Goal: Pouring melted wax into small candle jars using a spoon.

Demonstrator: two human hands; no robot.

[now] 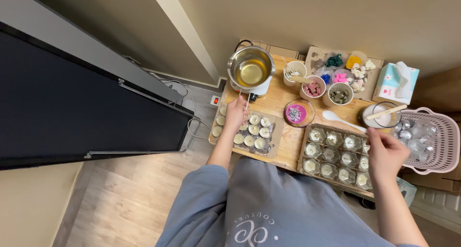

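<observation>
Our left hand (236, 113) pinched thin stick (248, 102) above tealights (253, 130), pot (250, 68) at 12 o'clock. Our right hand (384, 153) hovered over jar tray (336, 153); grip unclear. We judged risk: elbow nudge could spill hot wax, stick could topple cups.

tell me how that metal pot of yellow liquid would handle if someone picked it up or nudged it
The metal pot looks partly full of liquid, so it is probably heavy for its size and apt to slosh. It sits raised on a small white base, so a sideways push might tip it. Its shiny wall may be slippery.
</observation>
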